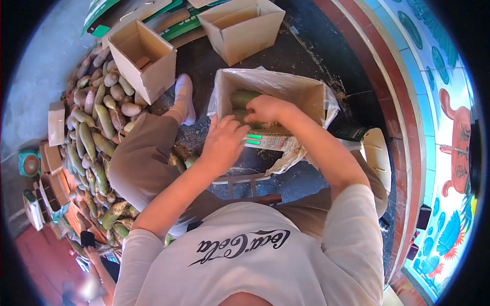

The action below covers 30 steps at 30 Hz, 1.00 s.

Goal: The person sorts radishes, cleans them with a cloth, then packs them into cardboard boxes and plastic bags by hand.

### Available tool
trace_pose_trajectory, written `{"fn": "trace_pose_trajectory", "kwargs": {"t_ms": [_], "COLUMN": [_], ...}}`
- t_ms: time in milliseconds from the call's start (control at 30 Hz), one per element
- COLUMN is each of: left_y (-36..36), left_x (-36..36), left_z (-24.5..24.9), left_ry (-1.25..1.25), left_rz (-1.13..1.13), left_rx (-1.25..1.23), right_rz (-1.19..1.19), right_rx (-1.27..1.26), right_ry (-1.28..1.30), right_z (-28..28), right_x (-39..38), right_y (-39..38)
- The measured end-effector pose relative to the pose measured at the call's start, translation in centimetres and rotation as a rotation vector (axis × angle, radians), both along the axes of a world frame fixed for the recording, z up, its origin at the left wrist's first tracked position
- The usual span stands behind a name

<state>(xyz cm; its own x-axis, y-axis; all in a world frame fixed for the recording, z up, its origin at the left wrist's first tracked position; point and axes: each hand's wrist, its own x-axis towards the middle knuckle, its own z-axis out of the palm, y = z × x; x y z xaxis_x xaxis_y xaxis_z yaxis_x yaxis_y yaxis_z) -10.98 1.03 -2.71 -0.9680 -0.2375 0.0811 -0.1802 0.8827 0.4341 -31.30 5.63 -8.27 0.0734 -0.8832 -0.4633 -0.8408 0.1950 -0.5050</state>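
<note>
Green vegetables [242, 97] are lying inside a cardboard box [300, 86]. The right hand [270, 109] is reaching in — its fingers are curling by them, but I cannot tell if they are gripping one. It looks like the step is placing or sorting them. The left hand [223, 145] is resting at the near corner, its fingers bending; whether they are pinching the rim, I cannot tell. The next move seems to be calling for gentle fingers and a steady box. Clear plastic [332, 105] is poking out around it. A scale [266, 141] is showing green lights close by — and a big vegetable pile [105, 121] is sitting to the left.
</note>
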Motion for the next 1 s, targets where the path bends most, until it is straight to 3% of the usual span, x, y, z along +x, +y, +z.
{"fn": "trace_pose_trajectory", "kwargs": {"t_ms": [67,133,200,267,333,400,500,567,600,667,800,900,1000], "left_y": [-0.3,-0.6,-1.1,-1.5,-1.7,-1.8,-1.9,-2.3,-2.5,-2.6,-2.9,-2.8,-2.1], "left_x": [-0.2,-0.5,-0.8,-1.3,-1.5,-1.8,-2.0,-2.2,-2.3,-2.6,-2.4,-2.1,-1.6], "left_z": [-1.0,-1.0,-0.6,-0.1,0.0,0.2,0.1,0.0,0.0,0.1,0.0,-0.3,0.3], "left_ry": [0.019,0.061,0.016,0.019,-0.009,0.031,0.041,0.040,0.042,0.050,0.027,0.009,-0.073], "left_rz": [0.021,0.015,-0.012,-0.057,-0.083,-0.100,-0.121,-0.131,-0.141,-0.156,-0.182,-0.182,-0.157], "left_rx": [-0.049,-0.123,-0.204,-0.270,-0.297,-0.310,-0.336,-0.338,-0.325,-0.318,-0.374,-0.384,-0.411], "right_rz": [-0.136,-0.144,-0.491,-0.557,-0.337,-0.528,-0.473,-0.336,-0.269,-0.399,-0.287,-0.031,0.143], "right_rx": [0.076,0.078,0.259,0.335,0.293,0.350,0.409,0.544,0.615,0.743,0.886,0.700,0.598], "right_ry": [-0.386,-0.478,-0.647,-0.320,0.108,0.146,0.279,0.222,0.193,-0.117,-0.388,-0.275,0.055], "right_z": [7.3,12.0,13.7,8.1,0.8,-6.3,-15.4,-20.9,-20.7,-19.8,-8.6,-9.5,-11.4], "right_x": [-0.8,-2.0,-2.0,-2.9,-2.9,-2.9,-3.4,-3.0,-2.3,-0.7,3.7,6.2,7.3], "right_y": [3.5,8.7,13.9,18.4,20.8,21.1,21.6,22.3,22.1,23.2,20.7,21.1,21.7]}}
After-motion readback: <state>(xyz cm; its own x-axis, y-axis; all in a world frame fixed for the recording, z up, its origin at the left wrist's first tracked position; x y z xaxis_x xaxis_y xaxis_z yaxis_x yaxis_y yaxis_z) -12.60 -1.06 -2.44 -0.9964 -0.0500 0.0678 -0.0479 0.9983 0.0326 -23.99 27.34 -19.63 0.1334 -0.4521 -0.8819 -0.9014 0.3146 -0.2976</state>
